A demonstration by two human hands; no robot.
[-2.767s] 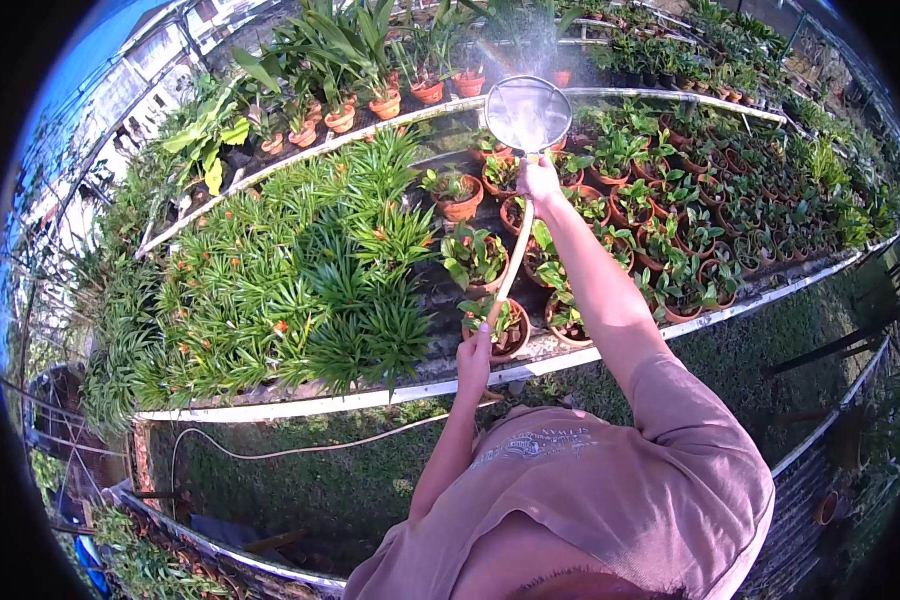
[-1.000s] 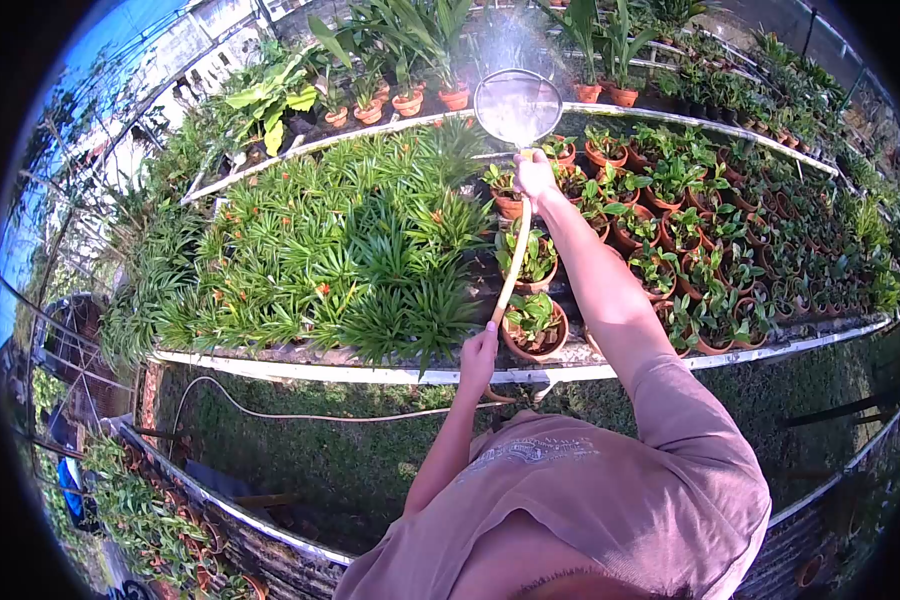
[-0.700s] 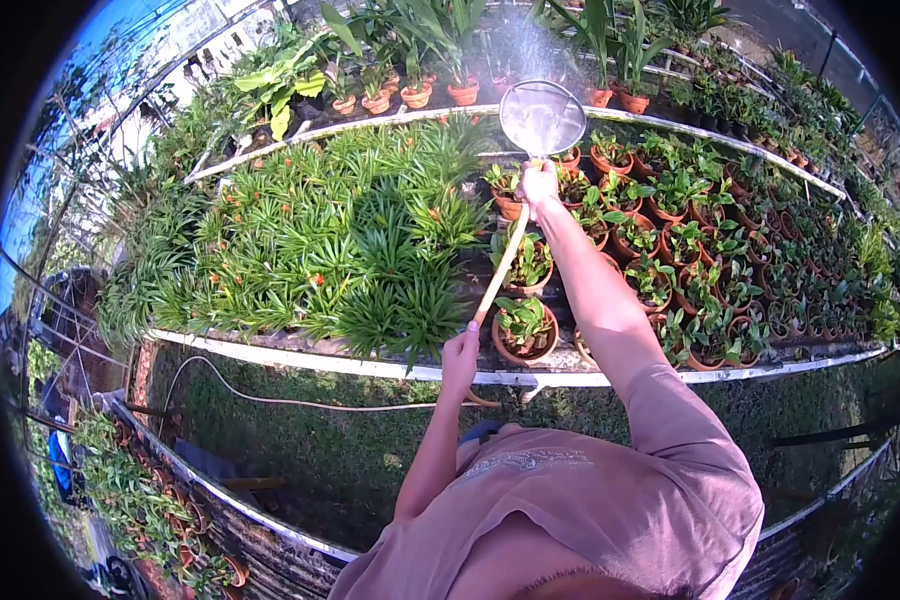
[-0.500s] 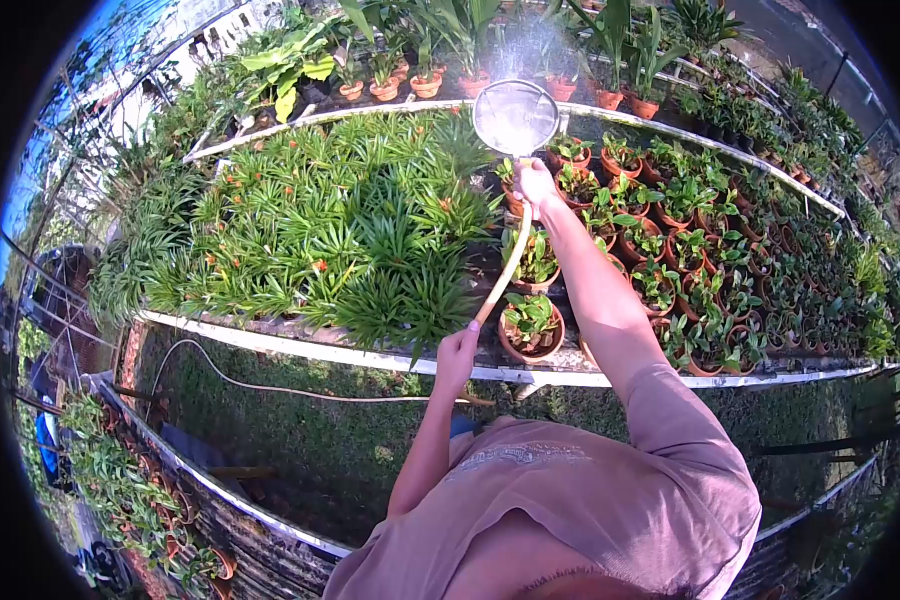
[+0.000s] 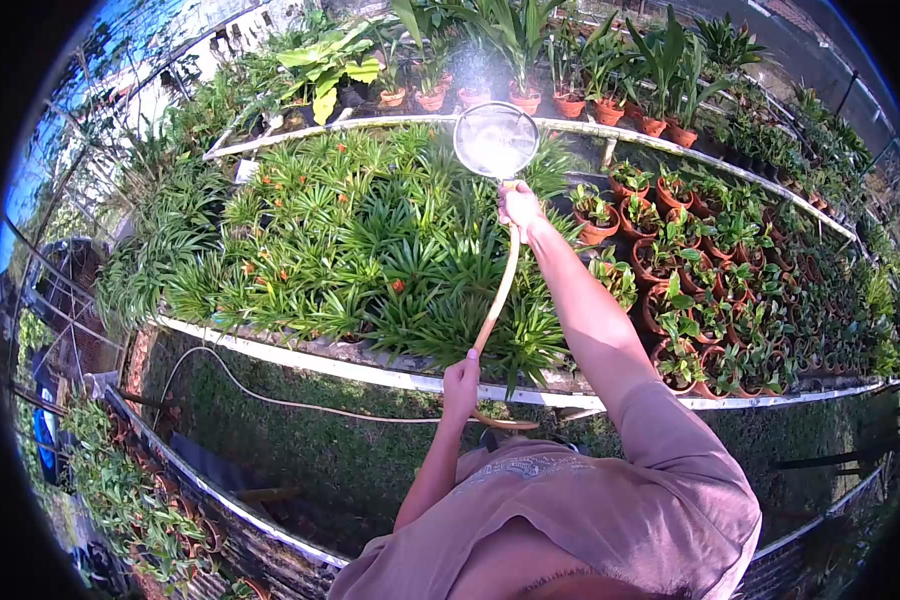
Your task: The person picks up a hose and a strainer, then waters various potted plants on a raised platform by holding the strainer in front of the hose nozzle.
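My right hand is closed round the neck of a round watering head, held up over the back part of the plant bench. Water sprays from its far side toward the potted plants behind. From its neck a yellowish hose runs down to my left hand, whose fingers are wrapped round it near the bench's front edge. Leafy green plants with a few orange flowers lie beneath and to the left of the watering head.
Small plants in terracotta pots crowd the bench's right side. A white rail edges the front. Larger potted plants stand in a row behind. The hose trails over the grass, and another bench is at lower left.
The bench and plants have shifted rightward and slightly down at the front in view. My right hand and the watering head are farther left over the leafy plants; both hands still hold on.
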